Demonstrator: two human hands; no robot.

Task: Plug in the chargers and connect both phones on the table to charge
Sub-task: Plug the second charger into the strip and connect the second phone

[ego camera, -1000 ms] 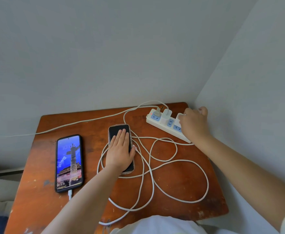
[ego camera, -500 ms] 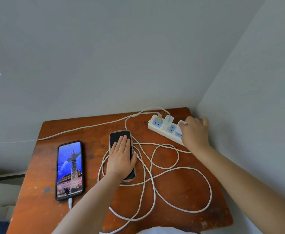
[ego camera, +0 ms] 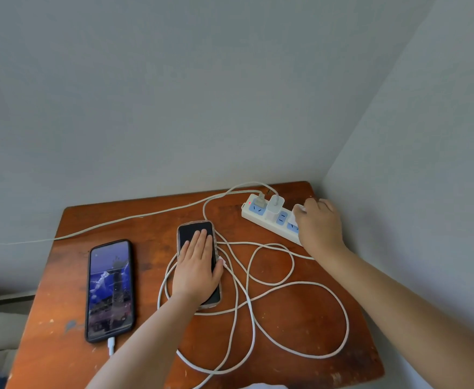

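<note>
Looking down from head height at a small wooden counter (ego camera: 286,346) pushed into a corner between two grey walls.

A white power strip (ego camera: 269,216) lies at the far right of the counter, running diagonally, with a small red light at its far end. It serves as the holder here: a grey plug (ego camera: 261,198) sits in its farthest socket, a white charger (ego camera: 275,206) stands upright in the next one, and one blue socket beside that shows empty.

The right hand (ego camera: 318,224) rests over the near part of the strip, fingers curled around a small white object, probably a second charger, pressed against the strip. Its grip is clenched on that object; whether the object is fully seated cannot be told.

The left hand (ego camera: 198,266) lies flat, palm down and fingers straight, on a dark-screened phone (ego camera: 195,231) in the middle of the counter. This grip is released, only pressing, not grasping.

A second phone (ego camera: 110,290), in a black case with a lit blue screen, lies well apart near the left edge. A white connector (ego camera: 111,343) is plugged into its near end.

White cable (ego camera: 339,304) sprawls in loose, overlapping loops between the middle phone and the strip. Another cable (ego camera: 118,221) runs off the counter to the left.
</note>
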